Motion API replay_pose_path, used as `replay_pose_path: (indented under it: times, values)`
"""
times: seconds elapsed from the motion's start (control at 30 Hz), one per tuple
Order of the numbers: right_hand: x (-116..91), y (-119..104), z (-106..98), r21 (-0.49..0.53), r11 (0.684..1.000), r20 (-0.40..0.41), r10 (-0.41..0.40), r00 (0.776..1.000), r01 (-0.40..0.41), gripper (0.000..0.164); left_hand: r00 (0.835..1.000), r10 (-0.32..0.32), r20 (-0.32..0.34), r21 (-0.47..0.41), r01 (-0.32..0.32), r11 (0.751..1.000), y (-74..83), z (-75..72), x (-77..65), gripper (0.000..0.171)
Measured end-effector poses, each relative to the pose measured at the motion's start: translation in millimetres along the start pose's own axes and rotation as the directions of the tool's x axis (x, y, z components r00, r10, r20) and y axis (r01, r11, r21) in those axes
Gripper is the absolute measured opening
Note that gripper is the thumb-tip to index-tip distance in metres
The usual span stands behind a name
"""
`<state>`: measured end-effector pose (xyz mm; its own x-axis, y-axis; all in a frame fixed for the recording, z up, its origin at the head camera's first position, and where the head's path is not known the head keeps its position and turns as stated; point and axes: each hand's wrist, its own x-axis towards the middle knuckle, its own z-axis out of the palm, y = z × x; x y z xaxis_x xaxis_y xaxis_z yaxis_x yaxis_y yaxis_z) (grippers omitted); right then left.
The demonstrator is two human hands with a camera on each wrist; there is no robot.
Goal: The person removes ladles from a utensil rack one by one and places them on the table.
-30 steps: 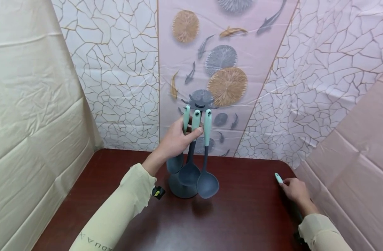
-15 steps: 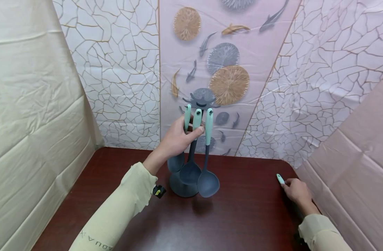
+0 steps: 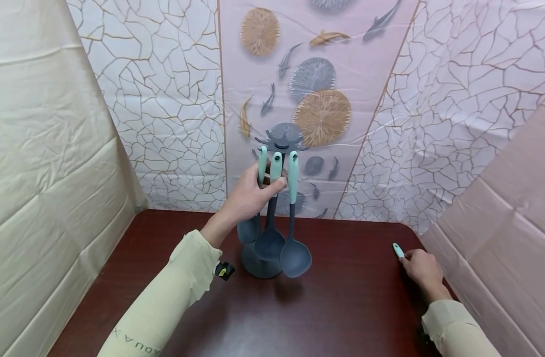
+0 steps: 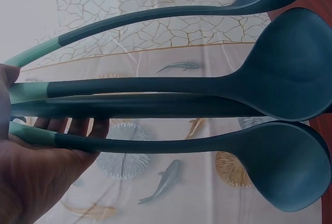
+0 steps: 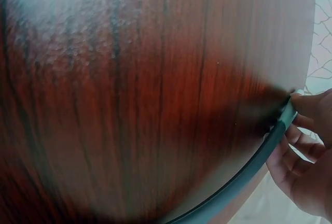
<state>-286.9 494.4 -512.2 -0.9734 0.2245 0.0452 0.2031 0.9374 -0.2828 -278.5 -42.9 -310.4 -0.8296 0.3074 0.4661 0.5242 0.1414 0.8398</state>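
A dark grey utensil stand (image 3: 260,268) rises from the table, with hooks at its top. Three grey utensils with mint-green handles stand upright against it: a right-hand ladle (image 3: 296,258), a middle ladle (image 3: 270,244) and a left one with a narrower bowl (image 3: 248,230). My left hand (image 3: 249,195) grips the stand's pole together with the handles. Its thumb crosses the middle handle while the fingers reach behind the pole (image 4: 155,106). By the table's right edge, my right hand (image 3: 422,270) pinches another utensil's mint-green handle (image 3: 398,250). Its grey shaft (image 5: 236,186) curves away; its head is hidden.
The glossy red-brown table (image 3: 344,297) has a rounded far right corner. Patterned cloth (image 3: 165,124) hangs behind it, and pale cloth walls (image 3: 54,198) close in both sides. The right forearm lies close along the right-hand cloth (image 3: 513,233).
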Motion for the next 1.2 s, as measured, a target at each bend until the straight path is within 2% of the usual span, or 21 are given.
replay_pose_path:
  times: [0.5,0.7,0.77,0.87,0.97,1.2]
  values:
    - [1.8,-0.8,-4.8,-0.030,0.998,0.010,-0.057,0.998,0.057,0.029,1.000,0.000,-0.005,0.009,0.001,1.000,-0.2,0.4,-0.7,0.026]
    - [0.7,-2.0,-6.5,-0.011,0.999,0.017,-0.045,0.999,0.045,0.033,1.000,-0.010,-0.005,0.015,0.010,1.000,-0.4,0.5,-0.8,0.026]
    - [0.5,-3.4,-6.4,-0.002,1.000,0.013,-0.031,0.999,0.031,0.039,1.000,-0.013,-0.003,0.013,0.013,1.000,-0.4,0.8,-0.2,0.026]
    - [1.1,-10.4,-7.0,0.013,1.000,-0.034,-0.020,0.999,0.021,0.050,1.000,-0.015,-0.004,0.007,0.015,1.000,0.8,1.1,0.0,0.026]
    - [3.1,-24.8,-10.1,0.024,0.998,-0.104,-0.048,0.993,0.051,0.058,1.000,-0.015,-0.009,0.005,0.016,1.000,1.9,1.1,-0.3,0.025]
    - [6.3,-72.0,-23.7,0.035,0.984,-0.253,-0.158,0.954,0.172,0.056,1.000,-0.010,-0.013,0.001,0.010,1.000,1.3,1.6,-1.1,0.024]
